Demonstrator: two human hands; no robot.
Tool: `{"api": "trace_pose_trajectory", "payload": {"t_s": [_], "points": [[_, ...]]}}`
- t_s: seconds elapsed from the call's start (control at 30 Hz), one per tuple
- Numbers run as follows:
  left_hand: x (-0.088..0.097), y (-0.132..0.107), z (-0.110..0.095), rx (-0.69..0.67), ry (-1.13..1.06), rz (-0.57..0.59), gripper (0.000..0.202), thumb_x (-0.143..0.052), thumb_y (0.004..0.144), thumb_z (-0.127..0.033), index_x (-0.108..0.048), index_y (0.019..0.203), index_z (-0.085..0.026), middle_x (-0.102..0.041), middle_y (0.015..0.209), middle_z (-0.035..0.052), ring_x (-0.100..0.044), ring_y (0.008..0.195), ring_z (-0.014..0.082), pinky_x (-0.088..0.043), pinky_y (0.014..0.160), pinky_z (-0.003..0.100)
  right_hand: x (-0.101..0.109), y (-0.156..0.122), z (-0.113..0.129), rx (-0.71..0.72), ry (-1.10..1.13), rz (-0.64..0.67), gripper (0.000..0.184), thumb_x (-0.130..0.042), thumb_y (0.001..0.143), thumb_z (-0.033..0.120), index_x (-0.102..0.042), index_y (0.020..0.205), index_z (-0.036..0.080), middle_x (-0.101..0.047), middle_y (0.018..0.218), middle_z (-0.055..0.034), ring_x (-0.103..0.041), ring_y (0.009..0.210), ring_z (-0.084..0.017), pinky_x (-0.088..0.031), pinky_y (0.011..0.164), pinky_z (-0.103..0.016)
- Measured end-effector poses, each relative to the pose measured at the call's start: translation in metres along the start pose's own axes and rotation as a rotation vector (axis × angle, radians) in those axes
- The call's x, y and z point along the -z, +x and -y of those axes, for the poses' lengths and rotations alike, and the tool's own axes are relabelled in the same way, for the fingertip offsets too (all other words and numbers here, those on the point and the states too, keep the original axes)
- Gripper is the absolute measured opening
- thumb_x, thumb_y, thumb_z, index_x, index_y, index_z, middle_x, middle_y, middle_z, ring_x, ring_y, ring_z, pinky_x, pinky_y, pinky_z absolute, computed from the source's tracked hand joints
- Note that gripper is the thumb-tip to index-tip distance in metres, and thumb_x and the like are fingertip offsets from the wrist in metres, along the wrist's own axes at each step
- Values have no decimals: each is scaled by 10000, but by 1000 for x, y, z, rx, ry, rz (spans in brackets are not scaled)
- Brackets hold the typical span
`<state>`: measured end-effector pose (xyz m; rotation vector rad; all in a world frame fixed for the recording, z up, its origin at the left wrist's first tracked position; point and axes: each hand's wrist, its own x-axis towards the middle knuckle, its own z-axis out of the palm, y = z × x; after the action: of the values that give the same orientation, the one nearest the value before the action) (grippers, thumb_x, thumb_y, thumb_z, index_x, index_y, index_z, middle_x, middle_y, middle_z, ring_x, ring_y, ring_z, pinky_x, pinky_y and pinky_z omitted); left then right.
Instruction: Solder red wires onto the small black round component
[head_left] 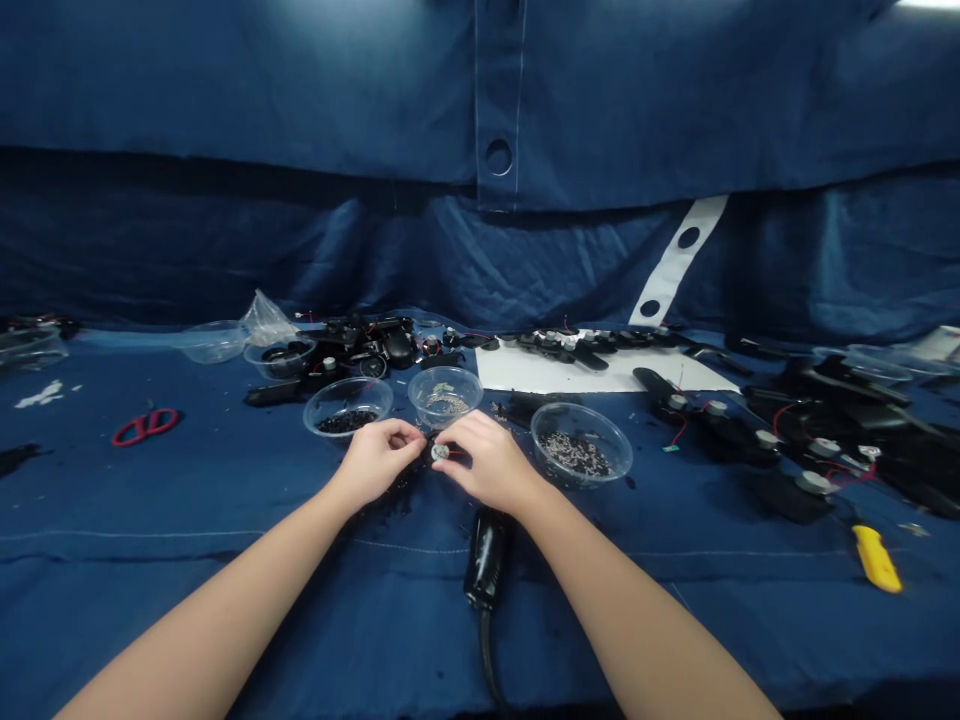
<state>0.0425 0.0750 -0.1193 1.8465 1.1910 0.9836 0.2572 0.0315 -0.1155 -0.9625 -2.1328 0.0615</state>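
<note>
My right hand [487,455] pinches a small round silver motor [440,453] between thumb and fingers, with a thin red wire by it. Close beside it, my left hand [379,458] has thumb and fingertips pressed together at a small dark piece next to the motor; what exactly it grips is hidden. Just beyond the hands stand a clear bowl of black bits [313,408], a clear bowl of small light pieces [418,378] and, right of my right hand, a clear bowl of small screws [621,455]. A black corded tool [487,560] lies below my right hand.
Red-handled scissors [146,427] lie left. Black plastic parts [397,345] pile up behind the bowls, beside a clear plastic bag [266,318]. More black parts lie on a white board [517,370]. At right are black housings with motors [795,490] and a yellow-handled tool [876,558].
</note>
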Motion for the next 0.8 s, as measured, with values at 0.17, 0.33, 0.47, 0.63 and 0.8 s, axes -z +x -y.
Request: {"api": "trace_pose_trajectory", "payload": {"t_s": [0.17,0.33,0.47,0.63,0.8], "points": [[-5,-1,0,74,-74,-2,297,-717,717,-434,-762,812,-157,-760,790,66,-680,724,202,-499,671,290,-1,-1,1,25,-63,-4,179,-771,891,276,-699,1035,198,-762,1008,-61,-650,973,-235,-552,894,-399],[-8,-1,-4,159,-139,-3,302,-692,680,-412,-746,817,-148,-732,774,56,-635,684,178,-477,635,279,-3,0,3,35,-124,1,158,-758,897,260,-689,1025,199,-756,994,-63,-645,952,-241,-539,859,-402],[-8,-3,-7,200,-166,-3,300,-704,670,-420,-724,792,-146,-690,707,33,-601,640,159,-454,607,267,-4,1,5,48,-172,32,146,-738,914,262,-687,1036,200,-751,997,-73,-634,961,-246,-520,857,-404],[-9,-4,-13,253,-214,-21,297,-708,666,-422,-703,773,-145,-657,668,19,-576,612,144,-434,579,250,-6,1,6,42,-209,31,142,-728,923,269,-681,1040,204,-748,992,-71,-630,962,-249,-503,840,-399],[-13,-7,-18,271,-267,-67,347,-713,671,-448,-704,822,-136,-665,722,27,-585,641,140,-443,585,245,-7,1,5,24,-226,-5,157,-742,916,294,-675,1022,199,-741,976,-61,-632,945,-247,-495,830,-394]]}}
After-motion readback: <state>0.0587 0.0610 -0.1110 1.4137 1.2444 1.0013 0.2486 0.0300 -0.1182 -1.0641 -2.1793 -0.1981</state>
